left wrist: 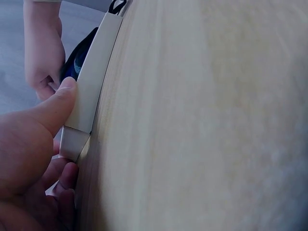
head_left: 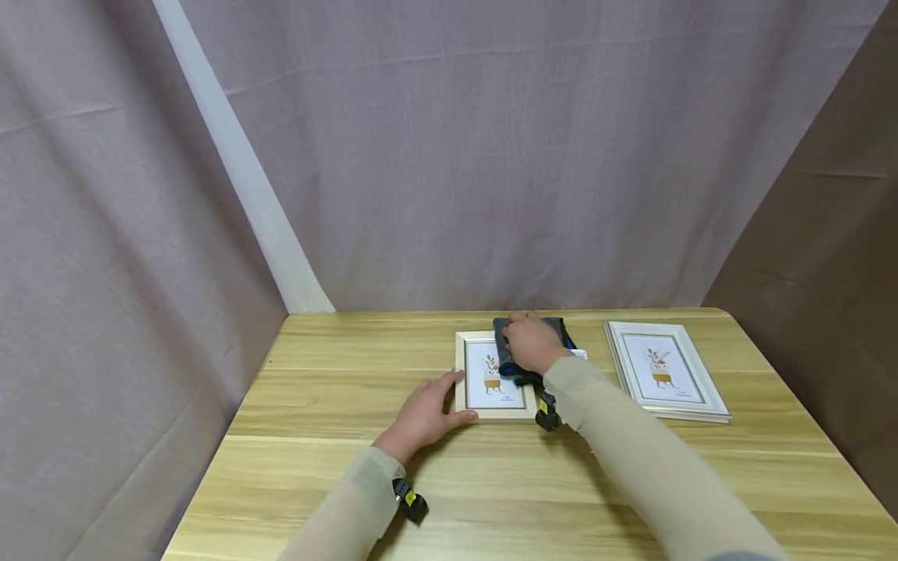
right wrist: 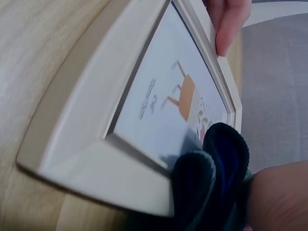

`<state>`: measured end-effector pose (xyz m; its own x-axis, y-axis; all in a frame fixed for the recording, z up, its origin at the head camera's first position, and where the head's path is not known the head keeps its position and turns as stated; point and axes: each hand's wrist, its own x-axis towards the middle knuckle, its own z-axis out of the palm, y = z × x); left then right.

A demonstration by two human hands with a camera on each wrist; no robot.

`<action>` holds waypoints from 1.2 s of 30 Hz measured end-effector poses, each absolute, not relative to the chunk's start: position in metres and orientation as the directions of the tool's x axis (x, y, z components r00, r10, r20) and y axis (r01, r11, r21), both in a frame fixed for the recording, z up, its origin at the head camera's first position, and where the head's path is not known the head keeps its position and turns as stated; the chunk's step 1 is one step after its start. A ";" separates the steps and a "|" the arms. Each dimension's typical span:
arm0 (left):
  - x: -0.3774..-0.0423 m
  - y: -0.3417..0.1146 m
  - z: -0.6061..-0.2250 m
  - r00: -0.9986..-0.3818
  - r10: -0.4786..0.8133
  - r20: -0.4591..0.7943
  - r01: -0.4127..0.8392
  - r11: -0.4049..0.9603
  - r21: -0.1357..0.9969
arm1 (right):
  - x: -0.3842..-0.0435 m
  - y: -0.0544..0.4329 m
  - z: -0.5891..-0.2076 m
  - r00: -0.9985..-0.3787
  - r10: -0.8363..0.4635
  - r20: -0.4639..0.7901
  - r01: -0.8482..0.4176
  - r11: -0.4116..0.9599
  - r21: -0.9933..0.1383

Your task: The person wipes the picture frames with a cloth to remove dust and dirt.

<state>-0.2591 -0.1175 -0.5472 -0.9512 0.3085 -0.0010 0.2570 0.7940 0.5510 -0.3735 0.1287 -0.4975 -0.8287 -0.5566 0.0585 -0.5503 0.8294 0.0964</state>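
A cream picture frame [head_left: 460, 351] lies flat on the table, with a print of a potted plant on legs inside it. My left hand [head_left: 426, 413] grips its near left corner, the thumb along the near edge and the fingers on the left side. Over the frame's upper right part, my right hand [head_left: 532, 343] holds a folded dark grey cloth [head_left: 502, 354] against it. In the right wrist view, the cloth [right wrist: 192, 180] shows blue inside its folds and overlaps the print. The cloth hides part of the frame's right side.
To the right lies a stack of white picture frames [head_left: 708, 366], the top one with a similar print. The wooden table [head_left: 337, 374] ends at a grey curtain [head_left: 449, 171] behind. A small white tag [head_left: 579, 354] shows beside the right wrist.
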 end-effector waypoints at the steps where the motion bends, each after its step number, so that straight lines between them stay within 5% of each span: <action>1: -0.259 -0.117 -0.547 -0.951 0.308 -0.003 0.255 0.794 0.551 | -0.374 0.128 -0.498 -0.826 -0.561 0.058 -0.555 0.826 0.099; 15: -0.261 -0.113 -0.551 -0.950 0.313 0.000 0.264 0.798 0.542 | -0.380 0.097 -0.495 -0.847 -0.526 -0.080 -0.531 0.846 0.052; 36: -0.262 -0.115 -0.551 -0.948 0.318 0.007 0.268 0.785 0.558 | -0.374 0.056 -0.493 -0.860 -0.505 -0.072 -0.504 0.863 -0.033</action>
